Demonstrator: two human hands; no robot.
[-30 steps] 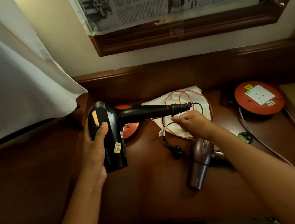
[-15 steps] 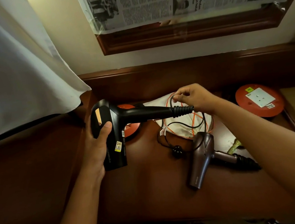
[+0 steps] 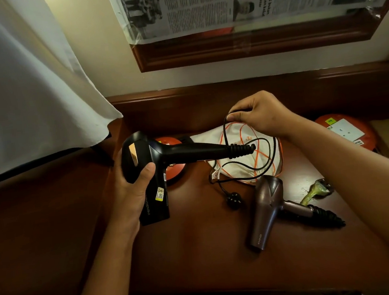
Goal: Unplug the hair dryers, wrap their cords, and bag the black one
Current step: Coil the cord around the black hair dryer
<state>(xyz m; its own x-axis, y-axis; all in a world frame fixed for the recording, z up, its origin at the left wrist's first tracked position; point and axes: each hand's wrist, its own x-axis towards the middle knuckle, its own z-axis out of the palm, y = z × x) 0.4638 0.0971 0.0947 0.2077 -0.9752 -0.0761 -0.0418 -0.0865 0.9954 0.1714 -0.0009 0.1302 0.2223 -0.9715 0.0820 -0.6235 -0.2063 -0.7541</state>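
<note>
Black dryer held above the worktop, handle lying level & pointing right toward the white bag, barrel end toward the person. Left hand wraps the body, thumb on top. Right hand, raised over the bag, pinches the cord, which loops down to the plug on the worktop. Brown dryer lies nearer than the bag.
</note>
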